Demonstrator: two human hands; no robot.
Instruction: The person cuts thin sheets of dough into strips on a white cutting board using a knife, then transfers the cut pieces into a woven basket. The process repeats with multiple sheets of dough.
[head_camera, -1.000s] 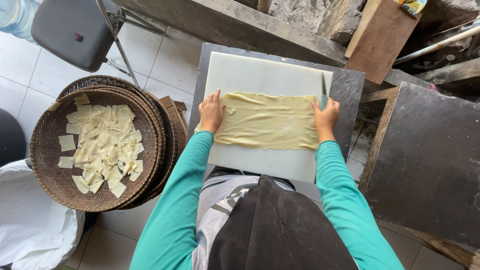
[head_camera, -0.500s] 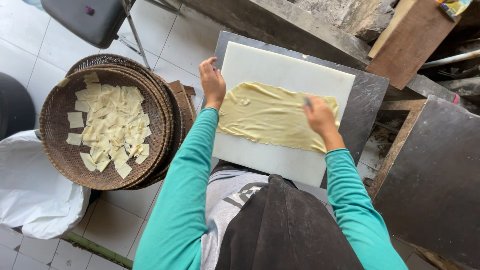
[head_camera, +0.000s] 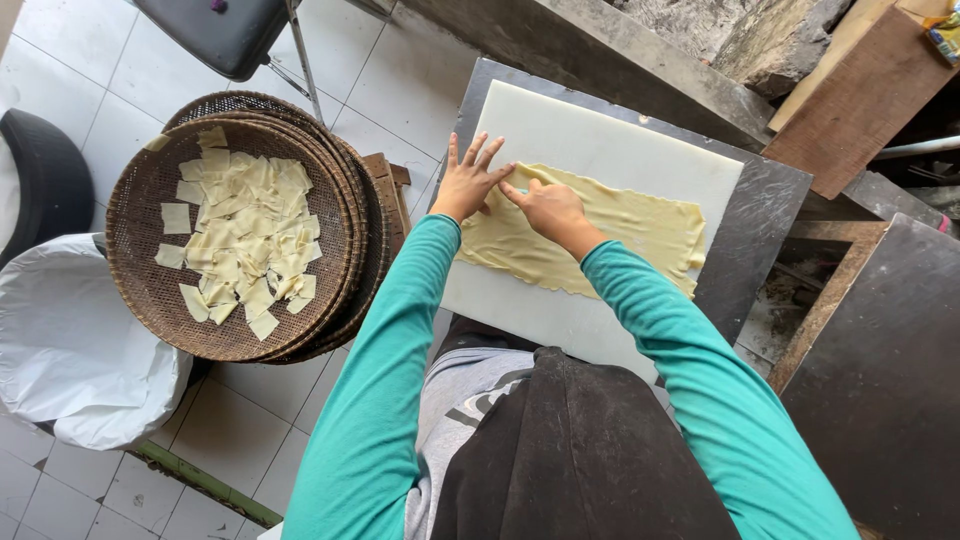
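We are pressing our left hand (head_camera: 468, 186), fingers spread flat, and right hand (head_camera: 546, 208), fingers loosely curled and gripping nothing, onto the left end of a thin dough sheet (head_camera: 600, 232) lying across the white board (head_camera: 590, 140) on the surface. Too hard a pull is risking a tear (the edges look ragged).

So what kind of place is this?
Probably a small home food workshop. A thin dough sheet lies on a white cutting board, and cut dough squares fill a woven tray above a tiled floor.
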